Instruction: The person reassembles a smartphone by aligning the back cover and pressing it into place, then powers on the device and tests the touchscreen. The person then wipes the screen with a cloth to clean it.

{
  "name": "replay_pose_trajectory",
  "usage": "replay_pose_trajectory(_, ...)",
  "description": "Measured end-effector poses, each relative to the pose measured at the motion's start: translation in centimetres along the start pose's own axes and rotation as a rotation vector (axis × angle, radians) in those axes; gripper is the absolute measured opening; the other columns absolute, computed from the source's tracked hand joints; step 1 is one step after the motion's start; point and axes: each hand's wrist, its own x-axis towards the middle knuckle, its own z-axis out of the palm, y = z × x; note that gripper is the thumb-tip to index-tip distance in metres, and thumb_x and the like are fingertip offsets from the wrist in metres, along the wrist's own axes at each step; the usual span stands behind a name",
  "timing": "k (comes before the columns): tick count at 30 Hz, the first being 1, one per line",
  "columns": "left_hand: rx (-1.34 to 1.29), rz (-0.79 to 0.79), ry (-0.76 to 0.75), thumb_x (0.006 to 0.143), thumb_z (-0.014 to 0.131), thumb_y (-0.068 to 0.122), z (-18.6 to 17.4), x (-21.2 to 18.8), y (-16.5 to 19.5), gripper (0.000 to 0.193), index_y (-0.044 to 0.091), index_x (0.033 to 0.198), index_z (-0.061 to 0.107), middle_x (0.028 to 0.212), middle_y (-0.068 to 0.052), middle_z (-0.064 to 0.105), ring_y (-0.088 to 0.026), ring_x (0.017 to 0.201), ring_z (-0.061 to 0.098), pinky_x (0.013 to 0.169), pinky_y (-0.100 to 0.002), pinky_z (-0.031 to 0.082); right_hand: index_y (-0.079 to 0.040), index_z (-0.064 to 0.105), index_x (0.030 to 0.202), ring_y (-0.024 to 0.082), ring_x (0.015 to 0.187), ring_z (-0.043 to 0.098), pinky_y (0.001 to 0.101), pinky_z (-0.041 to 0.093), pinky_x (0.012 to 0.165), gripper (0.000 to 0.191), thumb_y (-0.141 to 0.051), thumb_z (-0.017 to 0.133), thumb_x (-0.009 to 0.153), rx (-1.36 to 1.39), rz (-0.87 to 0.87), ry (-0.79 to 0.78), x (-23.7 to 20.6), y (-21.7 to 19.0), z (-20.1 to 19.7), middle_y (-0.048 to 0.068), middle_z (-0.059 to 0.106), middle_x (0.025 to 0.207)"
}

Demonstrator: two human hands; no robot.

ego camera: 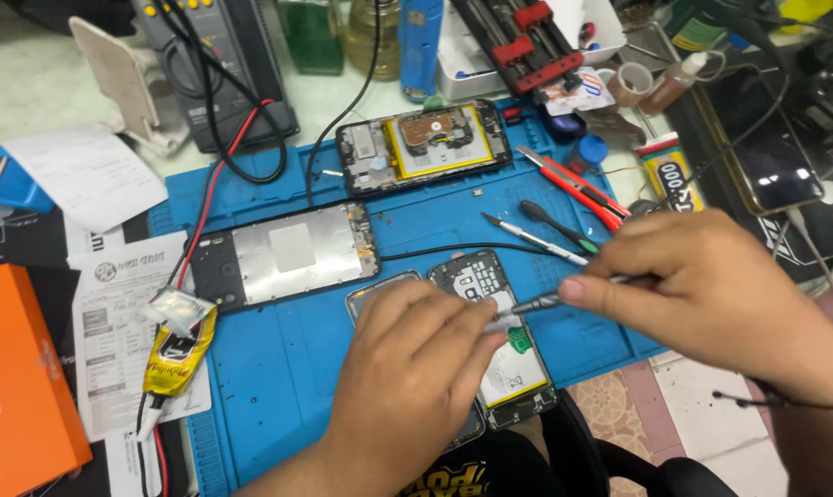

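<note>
An opened phone with a white battery and bare circuit board lies on the blue work mat, next to a phone frame partly hidden under my left hand. My left hand rests on the phone, fingers pressing near its middle. My right hand pinches a thin grey screwdriver whose tip points at the phone's upper board.
On the mat lie a metal-backed screen panel, a second opened phone, a red utility knife and loose tools. A yellow glue tube, orange box, multimeter with leads, and bottles surround it.
</note>
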Motion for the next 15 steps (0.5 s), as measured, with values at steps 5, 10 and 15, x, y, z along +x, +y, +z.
replay_pose_trajectory(5,-0.001,0.06,-0.055,0.084,0.081,0.008,-1.0,-1.1,0.3,0.015,0.005,0.098,0.076,0.095,-0.006,0.07,-0.027,0.098,0.064,0.087,-0.039,0.053,-0.003,0.08,0.071,0.015,0.051,0.057,0.033,0.044,0.047,0.025,-0.026,0.082,0.08,0.33,0.094,0.019,-2.5,2.8,4.3,0.004,0.061,0.058)
replay_pose_trajectory(10,-0.266,-0.208,0.024,0.079,0.085,0.006,-0.9,-2.2,0.4,0.012,0.006,0.087,0.076,0.088,-0.005,0.076,-0.022,0.091,0.071,0.083,-0.034,0.056,0.0,0.078,0.07,0.015,0.06,0.054,0.0311,0.043,0.053,0.021,-0.019,0.077,0.079,0.498,0.145,0.042,-4.6,4.1,6.8,0.006,0.063,0.061)
replay_pose_trajectory(15,-0.486,-0.484,0.077,0.077,0.084,0.002,0.0,-4.1,0.6,0.012,0.002,0.089,0.081,0.091,-0.008,0.082,-0.021,0.098,0.075,0.087,-0.035,0.059,0.002,0.076,0.079,0.014,0.068,0.062,0.0284,0.048,0.062,0.015,-0.011,0.074,0.086,0.798,-0.003,0.118,-6.1,5.0,10.0,0.006,0.069,0.072)
